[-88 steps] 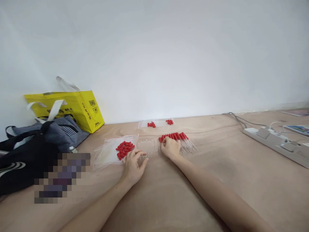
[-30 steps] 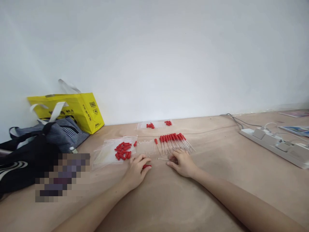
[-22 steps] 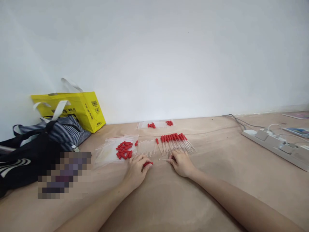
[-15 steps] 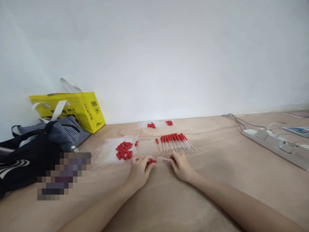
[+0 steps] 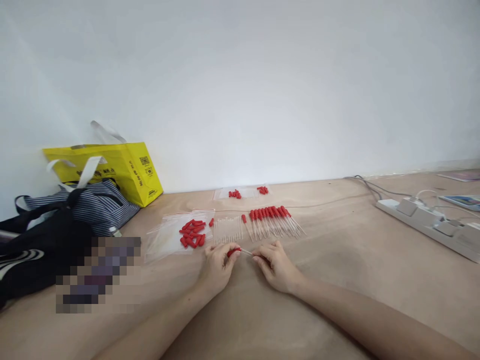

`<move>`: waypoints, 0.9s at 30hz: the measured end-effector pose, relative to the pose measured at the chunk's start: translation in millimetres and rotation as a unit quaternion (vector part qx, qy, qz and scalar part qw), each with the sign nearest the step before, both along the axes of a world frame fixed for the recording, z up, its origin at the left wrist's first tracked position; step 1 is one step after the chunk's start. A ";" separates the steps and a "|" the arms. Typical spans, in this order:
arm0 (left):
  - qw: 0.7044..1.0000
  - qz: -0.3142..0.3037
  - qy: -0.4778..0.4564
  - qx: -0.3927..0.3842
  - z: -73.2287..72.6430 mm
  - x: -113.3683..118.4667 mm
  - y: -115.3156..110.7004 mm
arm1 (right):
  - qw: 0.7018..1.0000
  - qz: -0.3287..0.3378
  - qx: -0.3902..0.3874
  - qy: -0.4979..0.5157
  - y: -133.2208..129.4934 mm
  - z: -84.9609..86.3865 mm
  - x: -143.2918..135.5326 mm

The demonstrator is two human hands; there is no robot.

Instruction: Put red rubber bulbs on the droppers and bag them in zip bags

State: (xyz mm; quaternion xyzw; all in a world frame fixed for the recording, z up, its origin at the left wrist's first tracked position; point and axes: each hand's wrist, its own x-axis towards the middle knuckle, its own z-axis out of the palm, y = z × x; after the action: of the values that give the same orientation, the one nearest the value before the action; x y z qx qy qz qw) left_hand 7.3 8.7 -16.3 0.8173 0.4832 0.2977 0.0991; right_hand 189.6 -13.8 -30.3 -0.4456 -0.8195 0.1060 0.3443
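Between thumb and fingers, my left hand (image 5: 219,262) pinches a red rubber dropper bulb (image 5: 233,251). A thin clear dropper tube (image 5: 246,252) runs from the bulb's open end to my right hand (image 5: 273,264), whose closed fingertips grip its far part. Tube and bulb meet; how deep the tube sits is too small to tell. Just beyond my hands lies a row of loose clear tubes (image 5: 228,229). Right of it, several droppers with red bulbs (image 5: 275,220) lie side by side, tips toward me. Loose red bulbs (image 5: 193,233) are heaped on a clear plastic bag (image 5: 168,235) at left.
Farther back, another clear bag (image 5: 249,192) holds or carries small red bulbs and tubes. A yellow bag (image 5: 142,170), a striped bag (image 5: 97,205) and a black bag (image 5: 48,250) stand at left. A power strip (image 5: 423,225) with plugs and cables lies at right.
My right hand has brought the tube left and slightly down, so its end now meets the red bulb. Before, a gap lay between them. My left hand has barely moved.
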 end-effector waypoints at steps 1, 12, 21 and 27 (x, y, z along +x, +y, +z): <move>1.000 -0.003 -0.002 0.002 -0.1 -0.2 -0.5 | 1.000 0.004 0.006 -0.008 -0.1 0.6 0.6; 0.995 -0.072 0.040 0.051 -1.3 -1.5 -7.0 | 0.991 0.010 0.086 -0.100 3.6 3.2 10.1; 0.993 -0.095 0.050 0.045 0.3 0.8 -10.5 | 0.993 0.029 0.083 -0.081 2.9 2.6 4.4; 0.994 -0.094 0.045 0.038 4.1 -1.6 -5.9 | 0.986 0.032 0.105 -0.129 8.2 5.5 9.0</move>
State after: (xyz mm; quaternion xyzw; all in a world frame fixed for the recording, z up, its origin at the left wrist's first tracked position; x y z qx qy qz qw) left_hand 5.7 2.8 -12.2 0.8751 0.3964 0.2677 0.0739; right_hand 198.6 -5.6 -24.8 -0.3911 -0.8772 -0.0277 0.2771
